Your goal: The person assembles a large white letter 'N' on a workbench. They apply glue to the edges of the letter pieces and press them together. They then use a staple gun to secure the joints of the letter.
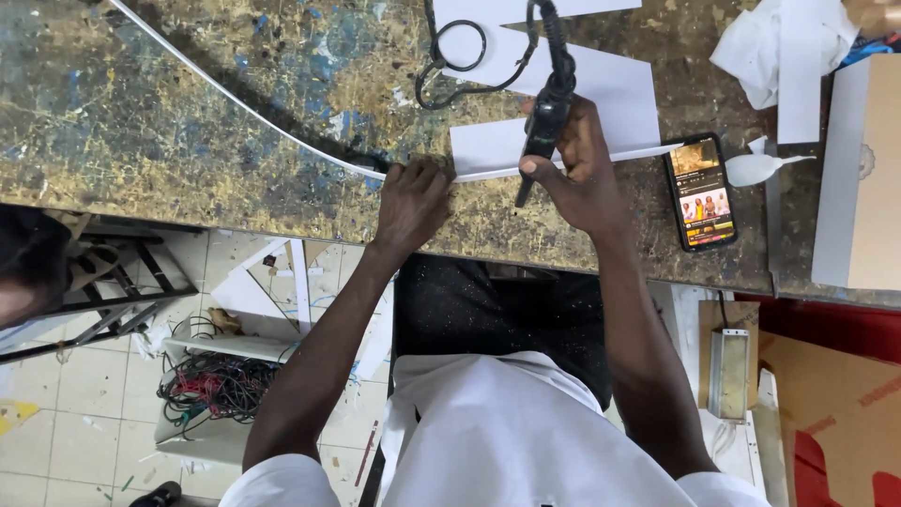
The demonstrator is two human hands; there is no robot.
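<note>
One head-worn camera looks steeply down, close over the paint-spattered workbench [188, 122] edge and floor.

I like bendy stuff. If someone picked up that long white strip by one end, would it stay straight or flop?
Probably flop. The white strip is thin and already curves in a long arc across the table, so it looks flexible. It seems light for its length. Where the left hand presses it down it lies flat, so it likely springs back rather than snapping.
</note>
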